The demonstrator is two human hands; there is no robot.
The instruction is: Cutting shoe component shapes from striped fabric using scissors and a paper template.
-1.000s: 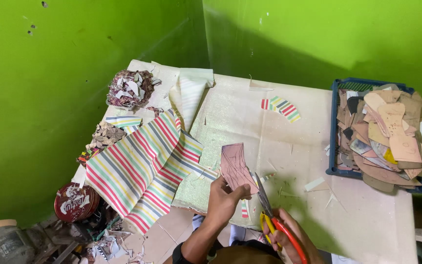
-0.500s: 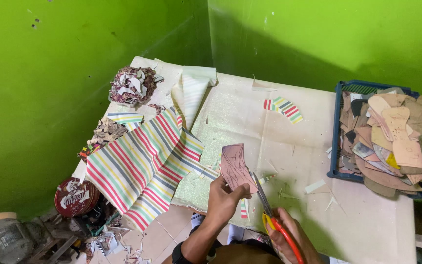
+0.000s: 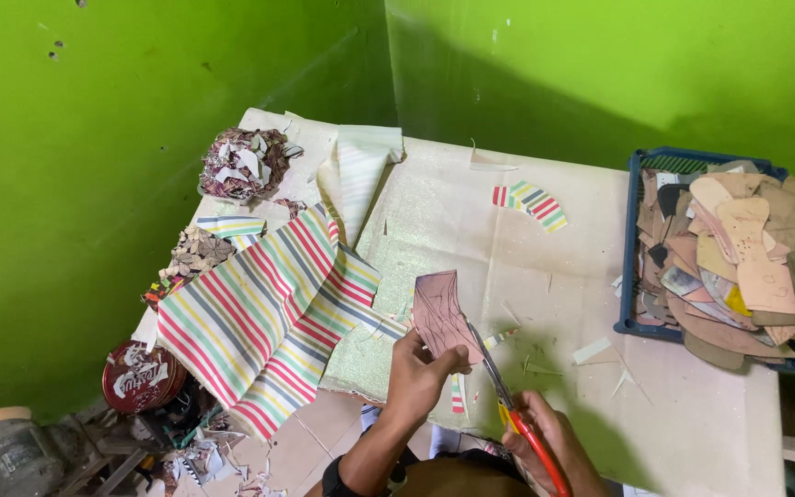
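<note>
Left hand [image 3: 419, 370] with brown cutout [image 3: 441, 317] over cluttered table [image 3: 692, 405], green walls [image 3: 94, 138].

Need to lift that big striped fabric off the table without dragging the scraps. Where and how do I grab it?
Probably by the striped fabric corner that hangs off the table's near edge, coming from below and front. That corner is free and unweighted; farther up, scrap piles sit against its far edge and the left hand works beside it.
</note>
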